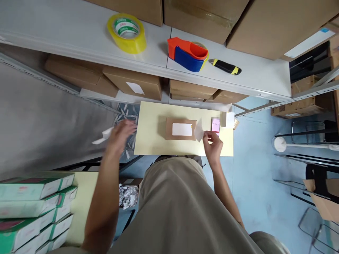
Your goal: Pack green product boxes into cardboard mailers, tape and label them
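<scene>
My right hand (212, 145) is closed in a pinch on a thin white sheet of paper (198, 131), which hangs over the right end of a small brown cardboard box (169, 134). That box lies on the pale yellow table with a white label (182, 129) on its top. Off the table's left edge, my left hand (119, 137) is smeared by motion. A white paper strip (102, 136) shows beside it; whether the hand touches the strip is unclear. Right of the sheet lies a phone (215, 125) with a pink screen.
A shelf above holds yellow tape (140, 40), a red-blue tape dispenser (189, 61) and a black-yellow utility knife (225, 66). A white box (227, 119) stands at the table's right end. Paper scraps (127, 111) lie beyond its left edge; green-white boxes (34, 208) are stacked lower left.
</scene>
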`<action>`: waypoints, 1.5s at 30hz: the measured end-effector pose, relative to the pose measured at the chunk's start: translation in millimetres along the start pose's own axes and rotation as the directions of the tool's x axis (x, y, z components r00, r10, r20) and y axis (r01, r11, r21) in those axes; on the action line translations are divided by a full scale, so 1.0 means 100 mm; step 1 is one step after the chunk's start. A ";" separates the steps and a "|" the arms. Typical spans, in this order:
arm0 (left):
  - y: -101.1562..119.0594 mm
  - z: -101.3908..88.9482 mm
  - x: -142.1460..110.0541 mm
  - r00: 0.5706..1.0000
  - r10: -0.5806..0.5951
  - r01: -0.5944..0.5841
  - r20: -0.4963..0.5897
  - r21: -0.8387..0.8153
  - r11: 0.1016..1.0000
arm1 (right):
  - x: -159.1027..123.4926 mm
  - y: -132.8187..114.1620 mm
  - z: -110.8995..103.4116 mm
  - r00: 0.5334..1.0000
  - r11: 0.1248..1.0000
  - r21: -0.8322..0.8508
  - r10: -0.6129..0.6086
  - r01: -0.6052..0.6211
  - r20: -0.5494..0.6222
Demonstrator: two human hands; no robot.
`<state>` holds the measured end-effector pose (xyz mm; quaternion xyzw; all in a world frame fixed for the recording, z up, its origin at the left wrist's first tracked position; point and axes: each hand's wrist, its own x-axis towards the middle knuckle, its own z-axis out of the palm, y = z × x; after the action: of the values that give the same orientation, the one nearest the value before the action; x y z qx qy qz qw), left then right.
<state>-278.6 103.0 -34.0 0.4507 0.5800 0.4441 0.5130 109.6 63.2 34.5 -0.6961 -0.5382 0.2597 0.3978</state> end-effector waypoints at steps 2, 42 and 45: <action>0.15 0.60 -0.18 0.970 -0.160 0.197 0.182 -0.208 0.958 | -0.08 -0.06 0.12 0.978 0.975 -0.084 -0.199 0.204 0.063; -0.38 1.42 -0.53 0.952 -0.303 0.306 0.041 -0.116 0.945 | -0.53 0.04 0.06 0.878 0.958 -0.058 -0.231 0.280 0.419; -0.38 1.43 -0.51 0.931 -0.363 0.362 0.023 -0.150 0.920 | -0.52 0.05 0.03 0.890 0.971 -0.034 -0.204 0.238 0.407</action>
<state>-135.4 53.5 -73.0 0.2940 0.6194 0.3856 0.6174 95.2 14.0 24.8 -0.5785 -0.6941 0.3272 0.2767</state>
